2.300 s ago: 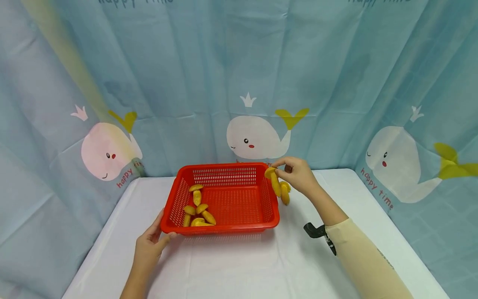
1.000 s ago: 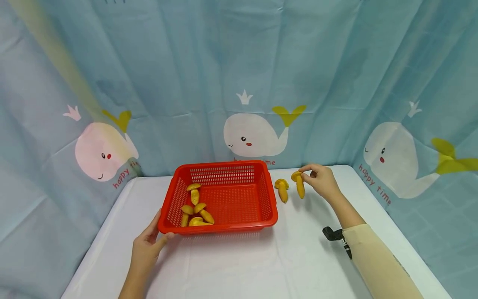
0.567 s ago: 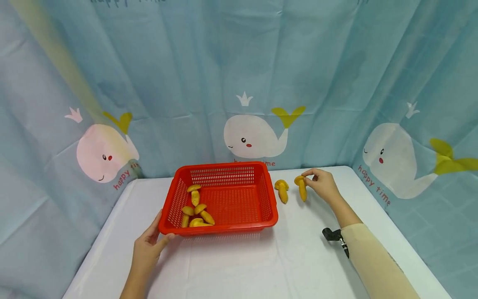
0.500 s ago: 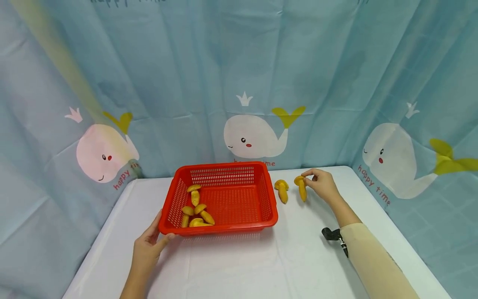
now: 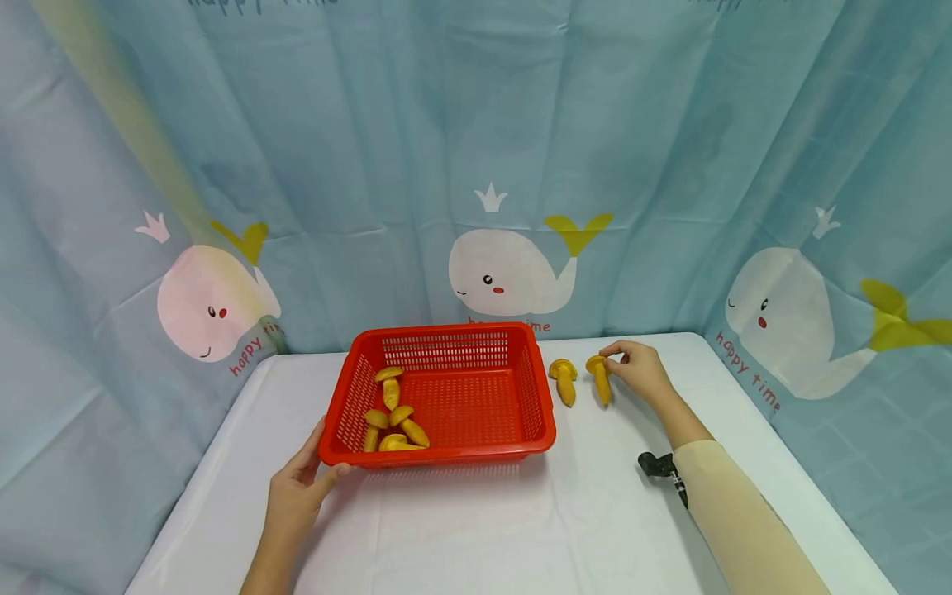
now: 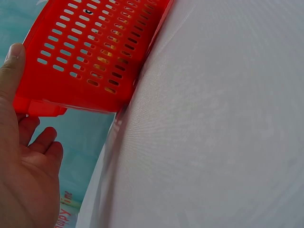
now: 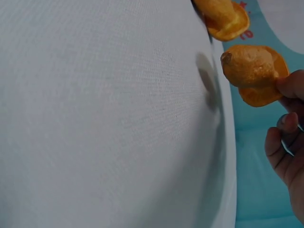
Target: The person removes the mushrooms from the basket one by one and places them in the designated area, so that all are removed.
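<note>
On the white table (image 5: 476, 529), right of the red basket (image 5: 439, 450), we see the right hand (image 5: 641, 373) pinching the cap of a yellow toy mushroom (image 5: 599, 378) between thumb and forefinger; the other fingers curl loosely behind. This held mushroom sits on or just over the table, right of centre toward the far edge. Its long axis runs far to near: cap at the far end, stem pointing back toward us. From the right wrist view the mushroom (image 7: 254, 71) shows its rounded stem tip facing the camera, cap behind it, fingertips (image 7: 292, 85) on the cap rim; we cannot tell whether the stem touches the table.

Just left of it lies a 2nd mushroom (image 5: 564, 380), also seen at the top of the wrist view (image 7: 222, 16), lined up the same way, cap far, stem near, apart from the held one and close to the basket's right wall.

At the basket's near left corner, the left hand (image 5: 297, 487) has its thumb laid on the rim and fingers relaxed below; the wrist view shows the thumb (image 6: 12, 61) against the red wall (image 6: 95, 52), other fingers loose and apart.

Inside the basket, 5 or so yellow mushrooms (image 5: 392, 417) bunch at the left side, pointing various ways.

A whale-print curtain (image 5: 513, 273) hangs behind.
</note>
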Available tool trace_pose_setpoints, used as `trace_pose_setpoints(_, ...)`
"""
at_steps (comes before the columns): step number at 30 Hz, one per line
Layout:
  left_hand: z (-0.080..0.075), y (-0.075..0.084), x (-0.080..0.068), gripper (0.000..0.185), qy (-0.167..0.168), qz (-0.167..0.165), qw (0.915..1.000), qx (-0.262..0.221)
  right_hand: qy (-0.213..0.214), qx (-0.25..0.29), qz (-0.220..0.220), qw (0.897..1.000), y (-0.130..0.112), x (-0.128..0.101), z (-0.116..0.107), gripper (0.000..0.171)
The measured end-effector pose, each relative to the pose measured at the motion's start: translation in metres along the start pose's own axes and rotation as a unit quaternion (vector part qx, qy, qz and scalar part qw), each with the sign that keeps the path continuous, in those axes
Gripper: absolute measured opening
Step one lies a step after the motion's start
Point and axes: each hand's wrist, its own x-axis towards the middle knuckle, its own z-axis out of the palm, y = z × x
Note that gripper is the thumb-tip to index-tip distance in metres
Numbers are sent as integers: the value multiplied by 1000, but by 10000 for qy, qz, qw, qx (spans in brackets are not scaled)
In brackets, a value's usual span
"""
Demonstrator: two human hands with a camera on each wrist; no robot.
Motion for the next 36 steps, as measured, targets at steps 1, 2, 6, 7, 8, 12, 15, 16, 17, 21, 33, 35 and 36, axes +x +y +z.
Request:
trace_pose_setpoints(1,0,0,0,76,13,-19,10000,26,-4,4,-3,10000,0,0,0,14)
trace_pose_setpoints(2,0,0,0,77,19,-35,10000,47,-17,-12,-1,10000,1,1,1,14)
trace_pose_setpoints(6,0,-1,-1,76,36,-66,9999,74,-69,-59,-4,10000,4,3,2,15)
trace_pose_setpoints(7,0,-2,-1,76,38,-50,9999,95,-89,-79,-7,9999,5,3,3,16)
trace_pose_setpoints(8,0,-2,-1,76,34,-39,9999,102,-121,-106,-9,9999,6,4,4,16)
trace_pose_setpoints(12,0,-3,0,77,8,21,10000,-7,-231,-161,5,9996,9,5,5,17)
trace_pose_setpoints(15,0,-3,0,77,-6,39,9999,-99,-291,-202,17,9994,11,5,6,18)
trace_pose_setpoints(16,1,-3,-1,77,-13,45,9999,-99,-314,-216,27,9993,13,5,6,18)
trace_pose_setpoints(17,1,-2,-1,77,-23,41,9999,-90,-322,-233,39,9992,14,5,7,18)
trace_pose_setpoints(21,1,0,-2,77,-32,94,9999,-39,-361,-276,71,9989,17,7,8,18)
trace_pose_setpoints(33,1,0,-1,77,-24,64,10000,-53,-420,-243,65,9988,16,9,7,20)
trace_pose_setpoints(35,1,0,-1,78,-25,60,10000,-71,-438,-210,103,9988,16,9,7,20)
trace_pose_setpoints(36,1,0,-1,78,-28,53,10000,-67,-439,-190,125,9988,16,9,7,19)
